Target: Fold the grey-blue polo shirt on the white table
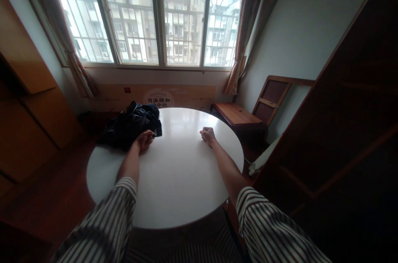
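From the head camera, the left hand point(144, 139) lay curled against the edge of a dark jacket point(130, 124) heaped at the far left of the round white surface point(174, 184); whether its fingers pinched the cloth was hard to make out. The right hand point(207, 135) rested as a closed fist on bare surface, holding nothing, well apart from the jacket. Striped sleeves point(108, 221) were cut off at the bottom edge. A cardboard panel point(161, 96) under the window carried printed characters, partly hidden by the jacket and too small to read.
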Tool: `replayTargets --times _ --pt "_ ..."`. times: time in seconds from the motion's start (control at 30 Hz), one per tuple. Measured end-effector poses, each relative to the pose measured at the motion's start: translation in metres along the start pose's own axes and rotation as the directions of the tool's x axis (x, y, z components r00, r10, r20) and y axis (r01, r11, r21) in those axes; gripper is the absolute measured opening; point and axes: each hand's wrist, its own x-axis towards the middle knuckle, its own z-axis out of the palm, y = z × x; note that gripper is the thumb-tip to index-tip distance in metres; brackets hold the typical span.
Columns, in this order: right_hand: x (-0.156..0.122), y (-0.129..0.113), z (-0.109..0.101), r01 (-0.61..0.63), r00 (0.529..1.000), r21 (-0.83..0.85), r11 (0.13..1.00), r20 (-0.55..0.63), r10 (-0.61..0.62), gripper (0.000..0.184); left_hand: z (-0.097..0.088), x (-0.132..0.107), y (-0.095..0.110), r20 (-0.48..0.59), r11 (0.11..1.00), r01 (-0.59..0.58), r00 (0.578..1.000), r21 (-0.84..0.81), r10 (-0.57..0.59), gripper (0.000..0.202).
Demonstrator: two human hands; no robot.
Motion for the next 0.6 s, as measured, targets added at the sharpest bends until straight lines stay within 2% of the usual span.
replayTargets --times 0.17,0.6 --pt "0.0 0.0 0.001 -0.014 1.0 -0.018 1.0 0.004 0.014 0.022 0.002 0.0 -0.003 -0.036 0.995 -0.051 0.998 0.082 0.054 0.028" --pt "0.003 -0.002 0.002 -0.002 1.0 -0.123 0.992 0.019 0.005 0.021 0.015 -0.002 -0.01 0.005 0.961 -0.157 0.987 0.226 0.16 0.036"
